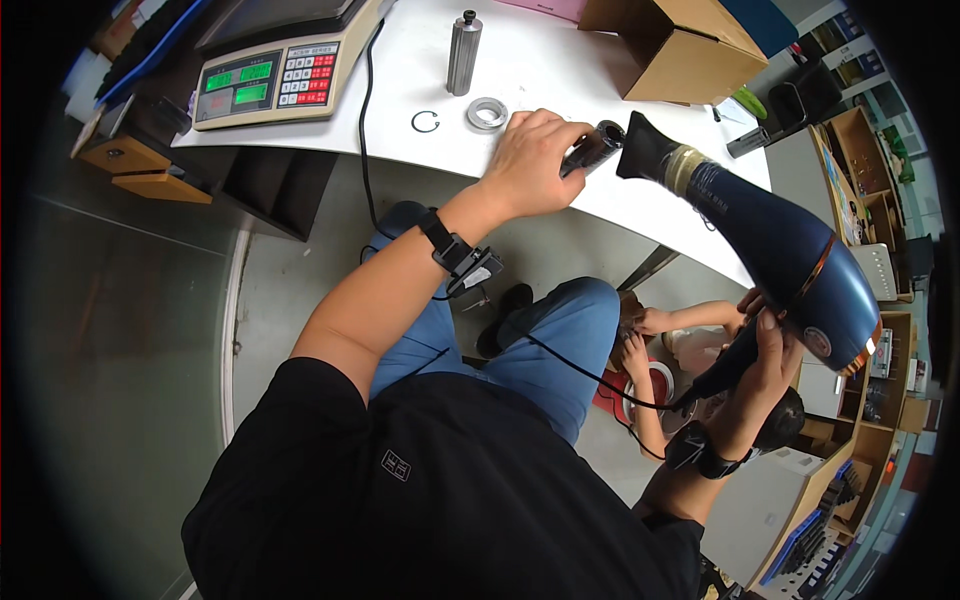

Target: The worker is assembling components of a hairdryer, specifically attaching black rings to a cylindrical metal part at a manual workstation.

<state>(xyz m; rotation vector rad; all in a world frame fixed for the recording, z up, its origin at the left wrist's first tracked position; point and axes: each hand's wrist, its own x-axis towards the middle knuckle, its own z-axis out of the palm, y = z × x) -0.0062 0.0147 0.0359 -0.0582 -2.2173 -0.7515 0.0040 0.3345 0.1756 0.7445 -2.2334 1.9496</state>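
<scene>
Head view, looking down at a seated person in a black shirt and blue jeans. The left hand [535, 160] is closed around a short dark tube [592, 148], holding it at the near edge of a white table [560, 60]. The right hand [765, 360] grips the handle of a dark blue hair dryer [780, 240], its black nozzle pointed at the tube's open end, almost touching.

On the table beyond the left hand, a metal ring [487, 113] and a black snap ring [425, 122] lie close together; a metal cylinder [463, 52] stands upright behind them. A weighing scale [285, 70] sits far left, an open cardboard box [680, 45] far right. The tabletop between them is bare.
</scene>
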